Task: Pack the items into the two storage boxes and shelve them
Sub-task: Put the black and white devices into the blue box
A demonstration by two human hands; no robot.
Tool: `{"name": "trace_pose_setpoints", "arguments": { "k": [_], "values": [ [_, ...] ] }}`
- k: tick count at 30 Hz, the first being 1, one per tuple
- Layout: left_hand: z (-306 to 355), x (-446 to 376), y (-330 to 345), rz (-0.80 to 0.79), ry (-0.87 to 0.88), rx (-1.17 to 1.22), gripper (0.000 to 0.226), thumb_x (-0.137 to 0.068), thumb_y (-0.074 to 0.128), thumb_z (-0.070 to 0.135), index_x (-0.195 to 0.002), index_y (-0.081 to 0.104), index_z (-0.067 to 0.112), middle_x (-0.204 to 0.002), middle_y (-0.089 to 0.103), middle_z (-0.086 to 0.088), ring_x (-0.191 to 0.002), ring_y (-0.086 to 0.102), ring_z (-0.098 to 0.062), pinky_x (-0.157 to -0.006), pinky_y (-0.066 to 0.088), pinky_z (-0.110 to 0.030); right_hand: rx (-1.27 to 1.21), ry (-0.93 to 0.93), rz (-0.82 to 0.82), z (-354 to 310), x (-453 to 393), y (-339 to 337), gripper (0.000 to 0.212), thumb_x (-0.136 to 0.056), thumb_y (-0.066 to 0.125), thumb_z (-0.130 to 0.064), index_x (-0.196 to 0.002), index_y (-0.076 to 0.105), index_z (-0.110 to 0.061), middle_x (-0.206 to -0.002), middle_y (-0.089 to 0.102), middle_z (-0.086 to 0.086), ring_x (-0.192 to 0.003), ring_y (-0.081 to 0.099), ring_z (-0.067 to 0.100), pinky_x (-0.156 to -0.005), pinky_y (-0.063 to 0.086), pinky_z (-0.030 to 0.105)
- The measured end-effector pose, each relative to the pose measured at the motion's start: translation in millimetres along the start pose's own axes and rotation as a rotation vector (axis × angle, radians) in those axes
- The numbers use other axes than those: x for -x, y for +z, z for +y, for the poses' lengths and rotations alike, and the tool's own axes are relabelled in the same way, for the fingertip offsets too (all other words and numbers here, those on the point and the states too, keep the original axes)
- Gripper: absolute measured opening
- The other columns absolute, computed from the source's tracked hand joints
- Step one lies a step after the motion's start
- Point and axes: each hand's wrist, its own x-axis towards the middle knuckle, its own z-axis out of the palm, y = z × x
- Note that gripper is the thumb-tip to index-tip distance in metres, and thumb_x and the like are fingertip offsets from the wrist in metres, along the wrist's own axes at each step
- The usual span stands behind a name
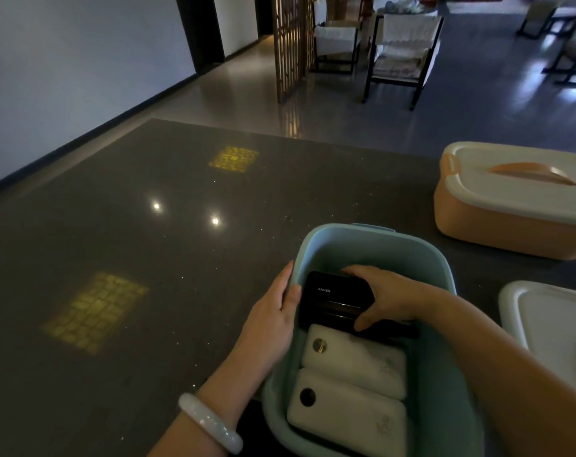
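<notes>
- Packing the blue box, open on the desk close to the near edge, seemingly near its end.
- Already lying flat inside, near end: two white power banks, side by side and touching.
- Setting a black power bank into the far end, right hand curled over it from above, grip closed on its far and near edges; not possible to tell whether resting on the bottom yet.
- Steadying the box with the left hand, thumb hooked over the left rim, fingers along the outer wall, so a light grip on the wall.
- Standing well apart at the far right: the orange box, white lid with orange handle on it, probably packed already; contents hidden.
- Lying at the right edge: a white lid, likely for the blue box, not yet put on.
- Remaining, by judgement: releasing the black one, closing the blue box, carrying both boxes to a shelf; no shelf showing here.
</notes>
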Motion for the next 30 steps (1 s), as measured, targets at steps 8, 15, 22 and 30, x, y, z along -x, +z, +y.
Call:
{"name": "trace_pose_setpoints", "arguments": {
  "k": [8,15,22,30],
  "values": [
    [-1,0,0,0.021,0.027,-0.024,0.048,-0.099,0.03,0.05,-0.147,0.026,0.047,-0.12,0.043,0.031,-0.09,0.043,0.029,-0.075,0.03,0.0,0.155,-0.093,0.246,-19,53,4,0.059,-0.065,0.077,-0.05,-0.115,0.047,-0.043,-0.109,0.04,-0.021,-0.102,0.041,-0.002,-0.084,0.037,0.016],
    [-1,0,2,0.025,0.012,-0.058,0.049,-0.102,0.032,0.042,-0.15,0.023,0.036,-0.097,0.039,0.035,-0.071,0.035,0.04,-0.062,0.031,0.009,0.269,0.183,-0.003,-18,66,40,0.042,-0.074,0.075,-0.044,-0.108,0.061,-0.023,-0.098,0.053,-0.009,-0.085,0.051,0.008,-0.075,0.042,0.022],
    [-1,1,0,0.005,0.011,-0.042,0.05,-0.102,0.031,0.043,-0.151,0.021,0.038,-0.14,0.041,0.02,-0.105,0.035,0.017,-0.081,0.028,-0.002,0.332,0.331,-0.224,-23,49,34,0.056,-0.076,0.075,-0.042,-0.121,0.057,-0.014,-0.117,0.06,0.001,-0.103,0.057,0.017,-0.075,0.039,0.024],
    [-4,-1,2,0.01,0.028,-0.03,0.05,-0.102,0.032,0.043,-0.151,0.022,0.039,-0.148,0.041,0.014,-0.102,0.037,0.017,-0.074,0.031,0.002,0.299,0.356,-0.183,-21,49,33,0.044,-0.078,0.076,-0.032,-0.116,0.063,-0.013,-0.111,0.064,0.003,-0.097,0.058,0.016,-0.08,0.044,0.025]
  ]
}}
